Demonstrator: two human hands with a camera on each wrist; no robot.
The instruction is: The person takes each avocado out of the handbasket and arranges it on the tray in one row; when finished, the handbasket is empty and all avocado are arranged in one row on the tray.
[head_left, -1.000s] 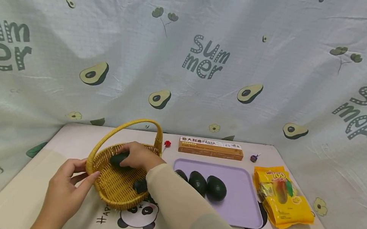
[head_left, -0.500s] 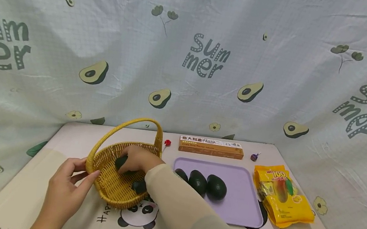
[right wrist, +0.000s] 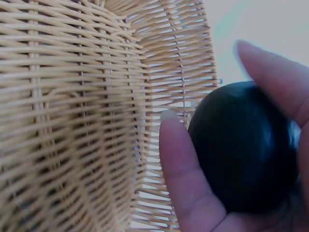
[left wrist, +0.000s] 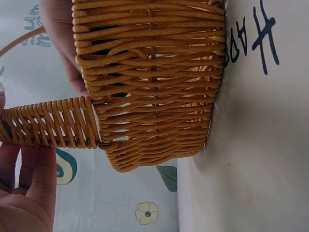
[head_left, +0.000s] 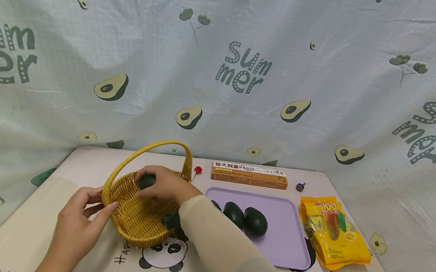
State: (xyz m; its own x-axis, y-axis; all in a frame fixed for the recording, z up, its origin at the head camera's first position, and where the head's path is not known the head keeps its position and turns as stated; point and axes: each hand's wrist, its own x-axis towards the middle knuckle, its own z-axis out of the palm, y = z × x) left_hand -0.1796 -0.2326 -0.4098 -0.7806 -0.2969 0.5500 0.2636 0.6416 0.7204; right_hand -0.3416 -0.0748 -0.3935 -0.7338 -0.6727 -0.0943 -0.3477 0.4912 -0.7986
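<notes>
My right hand (head_left: 169,185) holds a dark green avocado (head_left: 147,182) over the inside of a yellow wicker basket (head_left: 142,222). In the right wrist view, the thumb and fingers wrap the avocado (right wrist: 241,150) close to the woven wall (right wrist: 181,53). My left hand (head_left: 81,221) pinches the base of the basket's handle (head_left: 188,164) side nearest it. The left wrist view shows its fingers (left wrist: 41,174) against the wrapped handle foot (left wrist: 53,123). Several more avocados (head_left: 255,222) sit on a lilac tray (head_left: 286,248), one partly hidden by my right sleeve.
Behind the tray lies a pasta box (head_left: 250,176), with a red lollipop (head_left: 198,170) to its left and a purple one (head_left: 300,187) to its right. A yellow mango candy bag (head_left: 334,232) lies right of the tray. A printed curtain hangs behind the table.
My right hand first shifts a little right and lower within the basket with the avocado, then rises again, now higher in it. My left hand keeps its hold on the handle.
</notes>
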